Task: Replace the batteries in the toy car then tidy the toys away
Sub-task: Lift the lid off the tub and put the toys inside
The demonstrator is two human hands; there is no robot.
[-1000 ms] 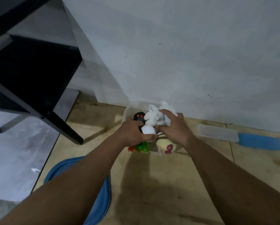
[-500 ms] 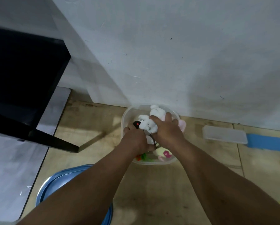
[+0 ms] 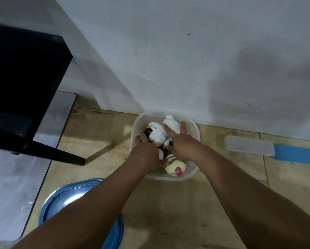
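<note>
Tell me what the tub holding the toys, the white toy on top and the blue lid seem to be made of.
Tub: translucent plastic, frosted; the floor shows through its wall.
White toy: soft plush fabric, matte and fuzzy-edged.
Blue lid: probably plastic, glossy; its centre reflects light.

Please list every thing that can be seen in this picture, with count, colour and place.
clear tub: 1, translucent, on the floor against the wall
white plush toys: about 2, white, in the tub under the hands
black toy: 1, black with a red spot, at the tub's left side
yellow plush toy: 1, pale yellow with pink, at the tub's near side
clear lid: 1, translucent, right of the tub
blue lid: 1, blue, near left
black furniture: 1, upper left
left hand: 1, in the tub
right hand: 1, pressing on the toys
</note>
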